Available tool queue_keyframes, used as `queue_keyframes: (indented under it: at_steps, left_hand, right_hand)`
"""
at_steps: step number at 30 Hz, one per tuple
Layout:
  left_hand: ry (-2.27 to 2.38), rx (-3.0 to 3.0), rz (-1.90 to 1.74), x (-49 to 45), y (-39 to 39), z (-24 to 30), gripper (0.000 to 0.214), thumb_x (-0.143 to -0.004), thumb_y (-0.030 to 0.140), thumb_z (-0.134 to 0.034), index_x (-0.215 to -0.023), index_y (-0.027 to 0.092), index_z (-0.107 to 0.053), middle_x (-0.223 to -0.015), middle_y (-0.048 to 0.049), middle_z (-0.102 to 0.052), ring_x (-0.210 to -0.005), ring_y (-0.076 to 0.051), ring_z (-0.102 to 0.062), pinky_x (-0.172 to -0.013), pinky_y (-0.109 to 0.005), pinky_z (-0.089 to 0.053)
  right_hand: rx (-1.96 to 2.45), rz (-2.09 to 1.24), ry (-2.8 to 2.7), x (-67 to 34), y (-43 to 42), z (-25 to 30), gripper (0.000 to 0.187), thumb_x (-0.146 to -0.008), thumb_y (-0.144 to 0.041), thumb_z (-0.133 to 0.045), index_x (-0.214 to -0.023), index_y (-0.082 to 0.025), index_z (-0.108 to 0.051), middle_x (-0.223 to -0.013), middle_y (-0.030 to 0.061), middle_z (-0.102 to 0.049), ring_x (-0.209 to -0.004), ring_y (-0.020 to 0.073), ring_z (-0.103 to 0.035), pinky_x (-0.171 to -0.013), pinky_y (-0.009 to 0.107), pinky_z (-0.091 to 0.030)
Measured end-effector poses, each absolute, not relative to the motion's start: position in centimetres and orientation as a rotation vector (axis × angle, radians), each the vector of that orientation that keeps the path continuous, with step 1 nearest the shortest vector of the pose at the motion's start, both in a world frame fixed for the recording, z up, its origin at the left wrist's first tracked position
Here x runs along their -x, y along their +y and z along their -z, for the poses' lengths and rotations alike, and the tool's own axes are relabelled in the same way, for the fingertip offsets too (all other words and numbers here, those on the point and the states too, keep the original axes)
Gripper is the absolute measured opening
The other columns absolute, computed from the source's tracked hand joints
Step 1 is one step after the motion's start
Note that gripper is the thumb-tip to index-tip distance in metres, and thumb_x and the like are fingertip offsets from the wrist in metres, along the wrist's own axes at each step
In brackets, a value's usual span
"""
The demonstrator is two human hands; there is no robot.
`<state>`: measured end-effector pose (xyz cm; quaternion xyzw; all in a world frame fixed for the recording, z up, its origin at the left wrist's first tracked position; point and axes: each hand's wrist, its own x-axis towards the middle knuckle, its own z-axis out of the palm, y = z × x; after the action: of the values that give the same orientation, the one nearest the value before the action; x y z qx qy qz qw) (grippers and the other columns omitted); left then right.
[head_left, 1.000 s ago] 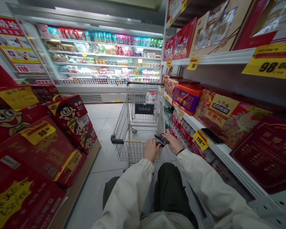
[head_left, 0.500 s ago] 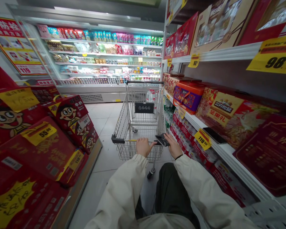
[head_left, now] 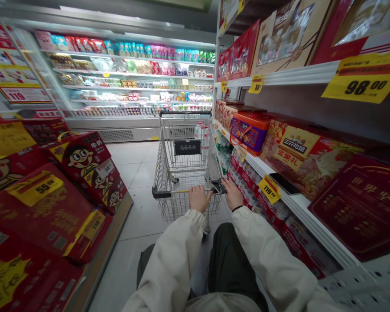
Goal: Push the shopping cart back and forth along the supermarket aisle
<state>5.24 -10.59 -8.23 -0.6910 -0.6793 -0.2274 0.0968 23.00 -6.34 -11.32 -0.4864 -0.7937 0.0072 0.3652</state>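
Observation:
My left hand [head_left: 199,198] is wrapped around the grey-and-yellow handle of a wire shopping cart [head_left: 182,191], left of centre. My right hand [head_left: 232,194] grips the handle's right end, over a dark flat item [head_left: 218,186] that I cannot identify. Cream jacket sleeves [head_left: 173,255] run down from both hands, and dark trousers [head_left: 230,264] show between them. The cart's wire basket [head_left: 182,160] stands ahead of my hands, with a black sign [head_left: 187,147] on its inner wire panel.
Red boxes with a cartoon figure [head_left: 81,156] are stacked along the left. Gift boxes and an orange-lidded tin [head_left: 249,132] fill the right shelves, where a black phone [head_left: 284,183] lies. A refrigerated display [head_left: 126,78] stands beyond the tiled aisle floor [head_left: 136,173].
The view has swung slightly, shifting the shelves left in the frame. My left hand has moved up onto the handle, and the cart now lines up straighter ahead of me.

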Motion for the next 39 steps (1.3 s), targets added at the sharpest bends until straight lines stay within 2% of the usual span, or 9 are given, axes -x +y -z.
queue_keyframes:
  at_steps: [2,5,12,17,21,26,30,32,39]
  left_hand:
    - [-1.919,2.109,0.687,-4.4,-11.0,8.8,0.039,-0.093,0.046,-0.045,-0.114,0.016,-0.06,-0.119,-0.0153,-0.064,-0.117,-0.03,-0.054,-0.101,-0.046,-0.036]
    - [-1.868,2.181,0.658,-2.9,-11.8,9.4,0.045,-0.089,0.035,-0.05,-0.13,0.016,-0.051,-0.14,-0.016,-0.053,-0.131,-0.031,-0.045,-0.109,-0.048,-0.031]
    - [-1.923,2.238,0.545,-0.6,-13.3,9.1,0.063,-0.08,0.022,-0.051,-0.142,0.014,-0.041,-0.149,-0.0129,-0.045,-0.136,-0.03,-0.041,-0.116,-0.046,-0.025]
    - [-1.936,2.283,0.525,-1.2,-13.6,8.9,0.075,-0.073,0.019,-0.053,-0.146,0.013,-0.037,-0.153,-0.0113,-0.04,-0.14,-0.029,-0.036,-0.117,-0.044,-0.022]
    - [-1.946,2.301,0.544,-2.3,-13.7,8.9,0.079,-0.073,0.021,-0.054,-0.148,0.012,-0.032,-0.155,-0.0113,-0.036,-0.143,-0.029,-0.032,-0.118,-0.044,-0.022]
    - [-1.834,2.419,0.569,-0.5,-13.7,7.9,0.073,-0.083,0.029,-0.05,-0.151,0.016,-0.026,-0.156,-0.0073,-0.037,-0.147,-0.023,-0.026,-0.12,-0.042,-0.021]
    - [-2.064,2.078,0.633,4.8,-14.5,6.9,0.058,-0.09,0.037,-0.042,-0.145,0.019,-0.039,-0.152,-0.008,-0.042,-0.146,-0.029,-0.026,-0.122,-0.054,-0.01]
    - [-2.157,1.99,0.589,7.1,-15.1,6.7,0.053,-0.087,0.034,-0.046,-0.138,0.019,-0.048,-0.147,-0.0101,-0.048,-0.143,-0.032,-0.033,-0.12,-0.058,-0.012]
    - [-2.007,2.149,0.574,7.9,-15.4,7.1,0.061,-0.07,0.019,-0.058,-0.131,0.016,-0.054,-0.124,-0.0119,-0.062,-0.123,-0.029,-0.051,-0.118,-0.045,-0.026]
  right_hand:
    - [1.259,0.019,-2.039,-21.9,-6.9,11.3,0.075,-0.071,0.005,-0.04,-0.141,-0.017,-0.049,-0.146,0.0102,-0.05,-0.142,0.0251,-0.036,-0.117,0.05,-0.032]
    - [1.188,0.048,-2.092,-21.1,-7.5,11.4,0.077,-0.07,0.005,-0.042,-0.142,-0.019,-0.049,-0.146,0.0086,-0.05,-0.142,0.0254,-0.037,-0.118,0.05,-0.03]
    - [1.17,0.022,-1.984,-23.2,-7.6,12.6,0.078,-0.071,0.003,-0.04,-0.144,-0.021,-0.045,-0.14,0.0056,-0.057,-0.129,0.022,-0.052,-0.108,0.038,-0.046]
    - [1.209,0.081,-1.878,-21.7,-8.9,11.9,0.07,-0.08,-0.002,-0.036,-0.148,-0.019,-0.038,-0.148,0.0081,-0.047,-0.14,0.0235,-0.039,-0.116,0.045,-0.034]
    - [1.22,0.095,-1.948,-19.8,-9.2,11.1,0.06,-0.08,-0.006,-0.043,-0.14,-0.014,-0.047,-0.146,0.0135,-0.047,-0.143,0.0278,-0.031,-0.118,0.051,-0.028]
    - [1.251,0.166,-2.059,-19.7,-8.4,11.7,0.056,-0.076,-0.004,-0.048,-0.131,-0.012,-0.055,-0.142,0.015,-0.052,-0.141,0.0302,-0.032,-0.116,0.055,-0.026]
    - [1.216,0.254,-2.106,-21.1,-7.5,11.8,0.055,-0.074,-0.001,-0.045,-0.126,-0.012,-0.058,-0.138,0.0112,-0.055,-0.137,0.0276,-0.037,-0.115,0.048,-0.032]
    - [1.209,0.276,-2.108,-21.7,-7.0,11.8,0.055,-0.074,0.0,-0.044,-0.125,-0.013,-0.059,-0.137,0.0107,-0.056,-0.136,0.027,-0.038,-0.114,0.047,-0.034]
    - [1.316,0.291,-2.021,-22.9,-5.9,12.0,0.058,-0.073,0.0,-0.042,-0.127,-0.014,-0.058,-0.138,0.0105,-0.056,-0.135,0.0284,-0.04,-0.113,0.049,-0.033]
